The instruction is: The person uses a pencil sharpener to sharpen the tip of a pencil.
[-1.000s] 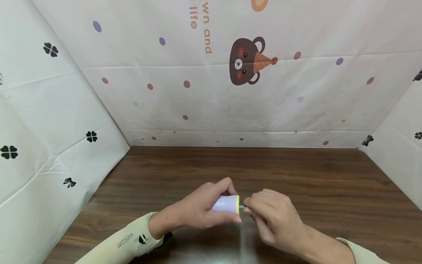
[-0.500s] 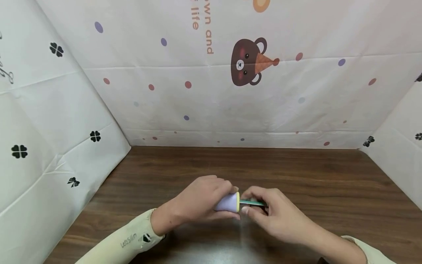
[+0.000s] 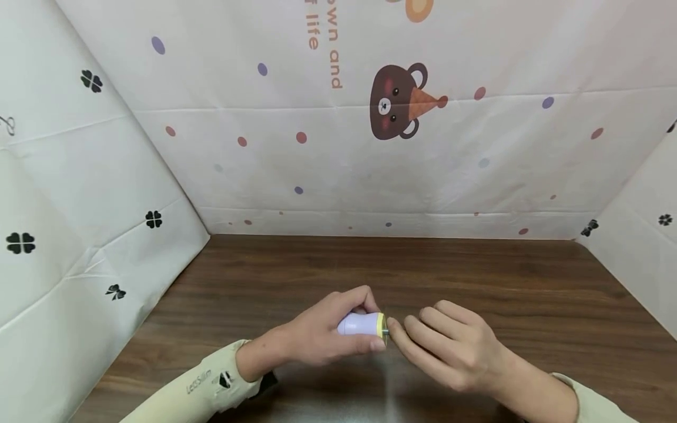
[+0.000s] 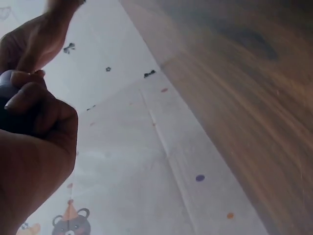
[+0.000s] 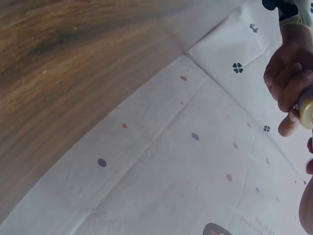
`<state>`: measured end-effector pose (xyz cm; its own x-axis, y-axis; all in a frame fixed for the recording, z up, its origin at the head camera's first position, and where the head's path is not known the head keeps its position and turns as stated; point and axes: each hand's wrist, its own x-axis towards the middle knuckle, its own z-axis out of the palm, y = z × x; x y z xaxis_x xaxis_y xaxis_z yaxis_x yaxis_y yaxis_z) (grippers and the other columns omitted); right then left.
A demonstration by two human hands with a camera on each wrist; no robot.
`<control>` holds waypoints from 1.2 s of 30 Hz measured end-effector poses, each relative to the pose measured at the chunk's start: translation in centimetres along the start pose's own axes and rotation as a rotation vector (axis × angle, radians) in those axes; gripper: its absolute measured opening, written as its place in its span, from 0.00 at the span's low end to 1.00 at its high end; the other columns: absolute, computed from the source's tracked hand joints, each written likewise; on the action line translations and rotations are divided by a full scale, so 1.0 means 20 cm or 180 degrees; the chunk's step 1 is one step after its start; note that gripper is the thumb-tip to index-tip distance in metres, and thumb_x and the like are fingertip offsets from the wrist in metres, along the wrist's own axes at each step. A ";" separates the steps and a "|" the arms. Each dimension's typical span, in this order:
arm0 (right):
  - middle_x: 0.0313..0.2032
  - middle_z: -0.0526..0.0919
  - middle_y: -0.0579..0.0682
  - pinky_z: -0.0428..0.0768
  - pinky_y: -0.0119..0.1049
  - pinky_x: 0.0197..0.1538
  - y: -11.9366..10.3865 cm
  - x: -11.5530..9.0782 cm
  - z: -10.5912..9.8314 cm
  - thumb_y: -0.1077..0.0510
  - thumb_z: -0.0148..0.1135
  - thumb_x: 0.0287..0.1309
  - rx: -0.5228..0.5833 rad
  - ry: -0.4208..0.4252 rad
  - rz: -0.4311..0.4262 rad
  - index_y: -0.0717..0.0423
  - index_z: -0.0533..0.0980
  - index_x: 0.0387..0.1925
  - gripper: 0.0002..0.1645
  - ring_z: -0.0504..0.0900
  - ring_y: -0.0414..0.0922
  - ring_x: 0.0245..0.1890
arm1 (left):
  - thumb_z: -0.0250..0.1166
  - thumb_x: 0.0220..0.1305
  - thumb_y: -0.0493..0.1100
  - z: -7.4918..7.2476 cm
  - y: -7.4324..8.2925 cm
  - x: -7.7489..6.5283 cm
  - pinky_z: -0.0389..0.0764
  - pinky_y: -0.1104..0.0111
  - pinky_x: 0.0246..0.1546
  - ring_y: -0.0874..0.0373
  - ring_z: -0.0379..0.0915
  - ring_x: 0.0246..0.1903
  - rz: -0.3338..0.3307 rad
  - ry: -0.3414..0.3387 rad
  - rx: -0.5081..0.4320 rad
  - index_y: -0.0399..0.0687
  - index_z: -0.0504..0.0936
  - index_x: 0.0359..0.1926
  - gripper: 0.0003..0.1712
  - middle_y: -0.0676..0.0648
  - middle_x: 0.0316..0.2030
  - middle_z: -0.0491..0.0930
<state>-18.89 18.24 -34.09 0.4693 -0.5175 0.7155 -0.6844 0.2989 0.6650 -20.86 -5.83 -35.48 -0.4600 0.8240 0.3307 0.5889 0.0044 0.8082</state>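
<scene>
My left hand [image 3: 322, 332] grips a lilac pencil sharpener [image 3: 359, 324] with a yellow rim, held level above the table, thumb along its near side. A short length of a thin teal pencil [image 3: 385, 332] shows from the rimmed end, pointing right. At that pencil my right hand [image 3: 449, 346] holds on with its index fingertip against it; the hand is turned over so that its back faces up, and its thumb and the rest of the pencil are hidden. In the right wrist view the sharpener's yellow rim [image 5: 307, 113] shows at the right edge.
Beneath both hands lies a dark wood table [image 3: 296, 264]. A white printed cloth [image 3: 254, 170] with dots and a bear stands behind it, and further cloth walls [image 3: 106, 194] rise at the left and right.
The right hand goes from back up, to turned with thumb in view and more teal pencil showing, to back up again. The left hand keeps its grip on the sharpener, rolling slightly.
</scene>
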 end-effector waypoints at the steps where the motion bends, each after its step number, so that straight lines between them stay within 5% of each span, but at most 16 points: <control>1: 0.20 0.76 0.49 0.60 0.28 0.23 0.00 0.01 0.00 0.72 0.59 0.67 -0.0043 0.0062 -0.0021 0.67 0.84 0.30 0.11 0.63 0.41 0.19 | 0.70 0.71 0.37 0.00 0.00 0.00 0.81 0.71 0.22 0.69 0.75 0.26 -0.0038 -0.0028 -0.0127 0.46 0.72 0.46 0.13 0.51 0.32 0.81; 5: 0.20 0.71 0.47 0.58 0.29 0.26 -0.03 0.06 0.01 0.73 0.55 0.67 0.0035 0.0160 0.0098 0.65 0.81 0.25 0.15 0.59 0.40 0.21 | 0.70 0.71 0.37 0.02 0.01 0.00 0.79 0.72 0.22 0.69 0.74 0.26 -0.0037 -0.0100 -0.0248 0.45 0.72 0.45 0.13 0.50 0.31 0.80; 8: 0.21 0.71 0.47 0.56 0.29 0.28 -0.07 0.07 0.00 0.72 0.53 0.69 0.0326 0.0003 0.0557 0.65 0.79 0.25 0.16 0.58 0.39 0.22 | 0.73 0.70 0.40 0.03 0.01 0.00 0.80 0.74 0.23 0.72 0.74 0.26 0.0107 -0.0067 0.0156 0.48 0.71 0.46 0.17 0.53 0.33 0.82; 10: 0.22 0.72 0.44 0.56 0.26 0.29 -0.12 0.07 -0.01 0.68 0.56 0.72 0.0701 -0.0222 0.1182 0.62 0.79 0.27 0.14 0.59 0.37 0.23 | 0.76 0.68 0.44 0.03 0.02 -0.01 0.79 0.77 0.23 0.74 0.73 0.26 0.0228 0.0011 0.0616 0.49 0.70 0.48 0.21 0.55 0.35 0.83; 13: 0.22 0.71 0.36 0.61 0.21 0.26 -0.19 0.06 -0.06 0.64 0.66 0.70 0.1426 -0.0729 0.2546 0.50 0.80 0.30 0.11 0.62 0.30 0.23 | 0.78 0.65 0.52 0.04 0.01 -0.01 0.75 0.83 0.26 0.75 0.71 0.27 0.0524 0.0157 0.1560 0.49 0.70 0.50 0.27 0.57 0.35 0.82; 17: 0.22 0.69 0.32 0.67 0.25 0.24 -0.24 0.04 -0.11 0.62 0.68 0.68 0.2479 -0.1396 0.4299 0.42 0.80 0.29 0.13 0.64 0.27 0.23 | 0.74 0.66 0.64 0.05 0.00 -0.01 0.74 0.80 0.31 0.70 0.71 0.27 0.1240 0.0265 0.3152 0.46 0.75 0.50 0.30 0.57 0.35 0.81; 20: 0.20 0.67 0.37 0.64 0.33 0.22 -0.22 0.01 -0.11 0.59 0.61 0.74 0.3446 -0.1649 0.5073 0.55 0.80 0.28 0.14 0.63 0.31 0.22 | 0.68 0.70 0.66 0.05 -0.01 -0.01 0.75 0.74 0.32 0.65 0.74 0.28 0.1825 0.0360 0.4049 0.44 0.80 0.49 0.30 0.56 0.35 0.81; 22: 0.19 0.64 0.40 0.60 0.35 0.21 -0.20 -0.01 -0.11 0.57 0.58 0.77 0.3879 -0.1745 0.5316 0.61 0.79 0.30 0.16 0.62 0.33 0.21 | 0.67 0.71 0.66 0.04 -0.02 -0.01 0.74 0.73 0.32 0.64 0.75 0.29 0.2006 0.0378 0.4281 0.44 0.82 0.48 0.29 0.56 0.35 0.81; 25: 0.19 0.63 0.39 0.59 0.34 0.19 -0.18 -0.03 -0.11 0.57 0.59 0.77 0.3737 -0.1882 0.5111 0.56 0.82 0.33 0.13 0.60 0.32 0.19 | 0.68 0.70 0.66 0.03 -0.03 0.00 0.73 0.74 0.31 0.66 0.73 0.27 0.1824 0.0344 0.4090 0.45 0.80 0.48 0.29 0.57 0.33 0.81; 29: 0.25 0.72 0.34 0.69 0.27 0.24 -0.18 -0.03 -0.10 0.65 0.67 0.70 0.2699 -0.1700 0.4096 0.42 0.82 0.39 0.11 0.66 0.28 0.23 | 0.73 0.66 0.65 0.02 -0.04 0.00 0.71 0.80 0.29 0.71 0.69 0.26 0.1124 0.0300 0.3192 0.48 0.75 0.49 0.30 0.58 0.36 0.83; 31: 0.31 0.77 0.35 0.74 0.24 0.29 -0.17 -0.02 -0.09 0.67 0.66 0.68 0.2214 -0.1436 0.3393 0.46 0.81 0.42 0.11 0.70 0.30 0.27 | 0.75 0.65 0.62 0.01 -0.03 -0.01 0.73 0.82 0.28 0.73 0.71 0.27 0.0729 0.0286 0.2549 0.50 0.72 0.51 0.29 0.58 0.39 0.85; 36: 0.30 0.79 0.48 0.69 0.28 0.30 -0.07 0.02 -0.04 0.70 0.55 0.74 0.0624 -0.0718 0.1037 0.66 0.84 0.39 0.12 0.69 0.40 0.27 | 0.73 0.71 0.51 0.00 0.00 -0.01 0.80 0.76 0.24 0.72 0.76 0.26 -0.0043 0.0147 0.0793 0.53 0.71 0.49 0.19 0.57 0.36 0.83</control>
<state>-17.29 18.24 -34.64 0.0929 -0.5899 0.8021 -0.8796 0.3289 0.3437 -20.81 -5.96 -35.54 -0.4954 0.7962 0.3472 0.7255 0.1595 0.6694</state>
